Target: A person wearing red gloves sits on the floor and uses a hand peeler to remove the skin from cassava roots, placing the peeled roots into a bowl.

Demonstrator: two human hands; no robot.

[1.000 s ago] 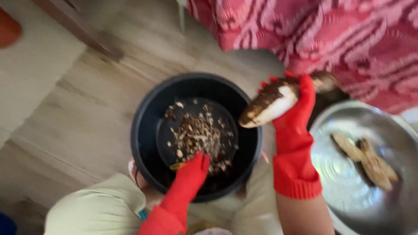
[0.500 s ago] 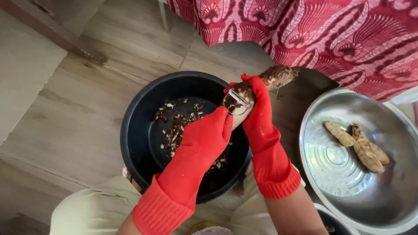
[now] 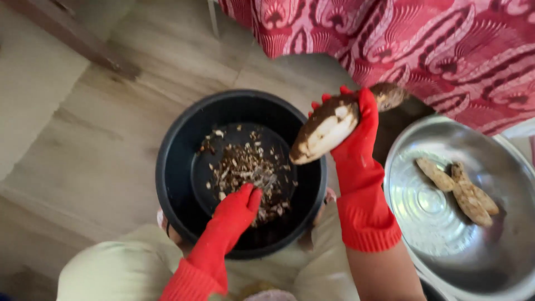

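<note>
My right hand (image 3: 356, 136), in a red rubber glove, grips a partly peeled brown root (image 3: 326, 131) above the right rim of a black basin (image 3: 167, 184). The root's pale flesh shows at its lower end. My left hand (image 3: 237, 209), also in a red glove, is lower, inside the basin, closed around a small grey peeler (image 3: 267, 181) that sticks out past the fingertips. Brown and white peel scraps (image 3: 239, 164) lie on the basin's bottom. The basin stands between my knees.
A shiny metal bowl (image 3: 429, 223) at the right holds two peeled roots (image 3: 460, 187). A red patterned cloth (image 3: 418, 39) hangs across the top right. Pale wooden floor (image 3: 95, 145) lies to the left, and my light trousers (image 3: 106, 273) are at the bottom.
My left hand has dropped from the root down into the basin with the peeler. My right hand still holds the root, now tilted with its peeled end lower.
</note>
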